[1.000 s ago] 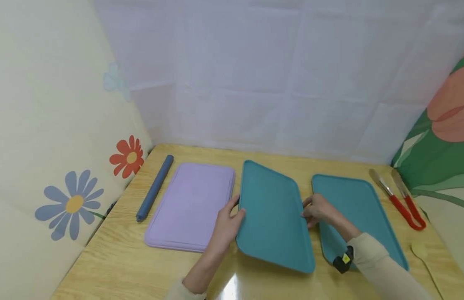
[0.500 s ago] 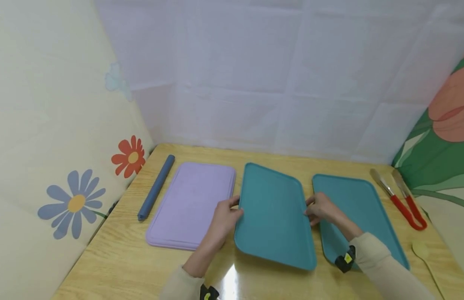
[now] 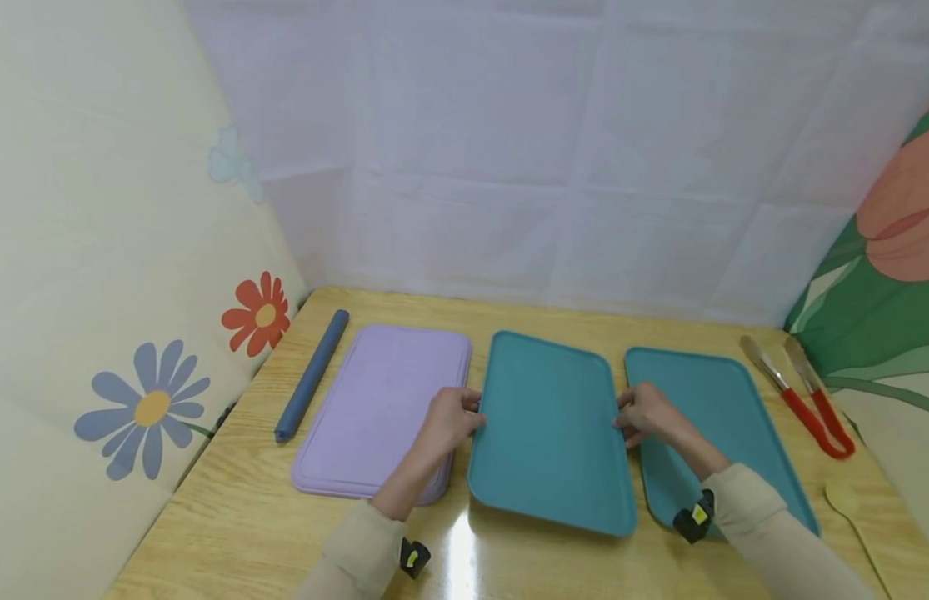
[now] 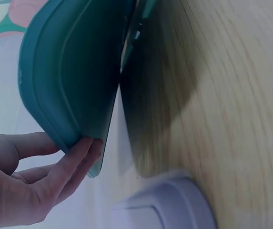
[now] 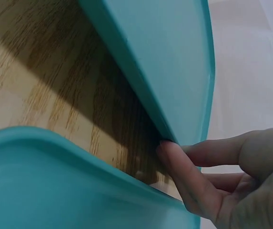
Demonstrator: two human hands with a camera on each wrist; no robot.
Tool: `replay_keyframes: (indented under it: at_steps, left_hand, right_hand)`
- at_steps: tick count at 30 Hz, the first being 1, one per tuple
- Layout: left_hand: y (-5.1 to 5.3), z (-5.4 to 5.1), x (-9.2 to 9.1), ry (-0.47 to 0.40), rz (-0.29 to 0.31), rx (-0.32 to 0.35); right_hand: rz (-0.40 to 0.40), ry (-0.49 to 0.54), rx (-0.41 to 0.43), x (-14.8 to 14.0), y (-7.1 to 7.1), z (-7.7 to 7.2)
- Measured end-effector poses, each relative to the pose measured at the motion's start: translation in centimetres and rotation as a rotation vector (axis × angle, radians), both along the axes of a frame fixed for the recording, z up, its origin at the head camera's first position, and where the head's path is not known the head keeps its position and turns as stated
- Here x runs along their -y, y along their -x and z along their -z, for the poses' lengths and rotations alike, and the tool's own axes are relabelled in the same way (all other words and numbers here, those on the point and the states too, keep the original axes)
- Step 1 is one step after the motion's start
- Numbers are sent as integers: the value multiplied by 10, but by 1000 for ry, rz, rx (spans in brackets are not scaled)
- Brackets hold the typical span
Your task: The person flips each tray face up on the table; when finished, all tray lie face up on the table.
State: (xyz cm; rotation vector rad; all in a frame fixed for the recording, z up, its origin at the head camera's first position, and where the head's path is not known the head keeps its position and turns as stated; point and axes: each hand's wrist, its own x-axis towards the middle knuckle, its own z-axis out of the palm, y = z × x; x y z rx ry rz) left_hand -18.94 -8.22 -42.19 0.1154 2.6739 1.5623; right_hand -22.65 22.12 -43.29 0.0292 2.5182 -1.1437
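A teal tray (image 3: 550, 429) is held slightly above the table between both hands. My left hand (image 3: 451, 419) pinches its left edge, thumb on top and fingers underneath, as the left wrist view of the hand (image 4: 36, 183) shows. On the opposite edge, my right hand (image 3: 646, 412) pinches the rim between thumb and fingers. The tray's raised underside (image 4: 91, 71) and a shadowed gap beneath it appear in the left wrist view. A second teal tray (image 3: 715, 417) lies flat to the right, below my right forearm. To the left lies a purple cutting board (image 3: 382, 400), partly behind my left hand.
A blue rod-like roll (image 3: 312, 377) lies at the table's left side. Red-handled tongs (image 3: 812, 417) and a yellow spoon (image 3: 841, 502) are at the right. A pale cloth (image 3: 554, 150) hangs behind the wooden table (image 3: 232, 517).
The held tray has lowered and tilted flatter toward the table. My hands have moved slightly with it, the left wrist coming a little nearer the board. Other objects stayed put.
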Motion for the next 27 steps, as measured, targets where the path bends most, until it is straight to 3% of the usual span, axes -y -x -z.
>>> replay_keyframes:
  at_steps: [4,6,10,17,27]
  left_hand:
    - [5,4,3,42,22,-13]
    - [11,13,6,68,40,-40]
    - [17,21,8,110,44,-49]
    - [16,14,3,83,10,44]
    - [27,20,1,66,-20,129]
  right_hand:
    - [9,-4,-7,0,1,0]
    - [13,-7,-10,1,1,0]
    - [28,-2,-15,1,2,0]
    - [51,47,-22,-2,3,3]
    - [72,95,-12,-3,4,4]
